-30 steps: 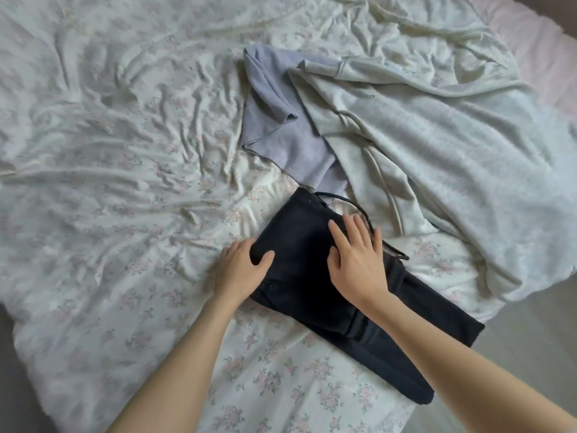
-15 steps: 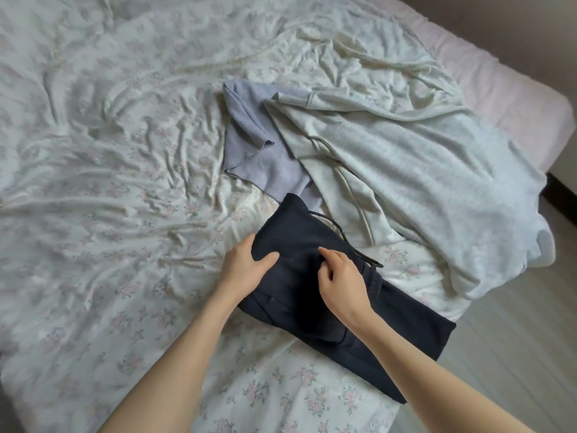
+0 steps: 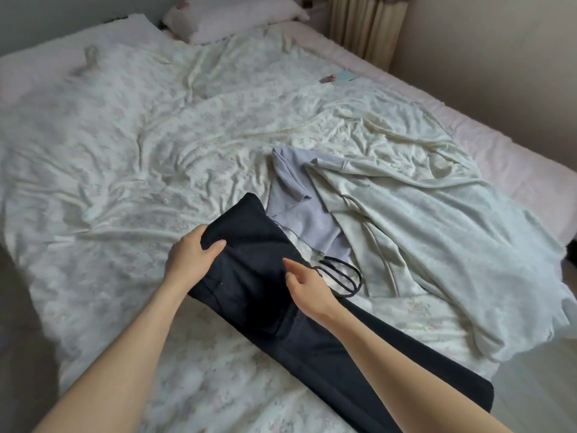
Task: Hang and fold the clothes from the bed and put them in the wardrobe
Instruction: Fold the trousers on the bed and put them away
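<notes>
Dark navy trousers (image 3: 249, 276) lie folded lengthwise across the near part of the bed, their far end raised off the sheet. My left hand (image 3: 190, 254) grips that raised end, thumb on top of the fabric. My right hand (image 3: 307, 284) holds the trousers' right edge, fingers tucked under the cloth beside a loose black drawstring (image 3: 340, 276). A lilac-grey top (image 3: 299, 214) lies crumpled just beyond. A large pale grey sweatshirt (image 3: 437, 239) spreads over the bed's right side, partly covering the top.
The bed (image 3: 125, 157) has a rumpled floral sheet. A pink pillow (image 3: 231, 17) sits at the head, with a small teal item (image 3: 345, 77) near the far right edge. Curtains and a wall stand behind. Floor shows at lower right and left.
My left hand has lifted the trousers' far end off the sheet. My right hand went from lying flat on the fabric to taking hold of its right edge. The view has tilted up.
</notes>
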